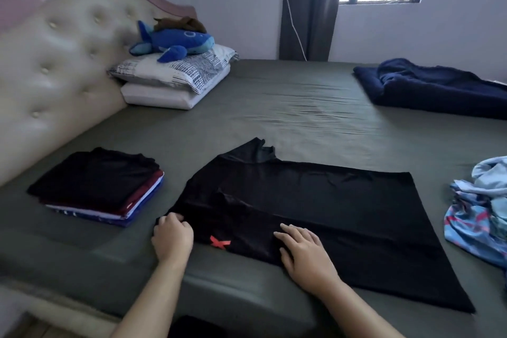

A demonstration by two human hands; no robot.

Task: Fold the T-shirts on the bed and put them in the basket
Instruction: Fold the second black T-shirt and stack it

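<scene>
A black T-shirt (pixel 315 208) with a small red mark lies spread flat on the grey-green bed (pixel 288 107), its near sleeve folded in over the body. My left hand (pixel 172 237) pinches the shirt's edge at its left end with curled fingers. My right hand (pixel 304 252) lies flat on the cloth near the front edge, fingers straight. To the left sits a stack of folded T-shirts (pixel 98 186), black on top, maroon, white and blue below. No basket is in view.
A crumpled pile of light blue patterned clothes (pixel 482 208) lies at the right edge. A dark navy blanket (pixel 439 88) is at the far right. Pillows (pixel 175 77) with a blue plush whale (pixel 172 41) rest by the padded headboard (pixel 55 63).
</scene>
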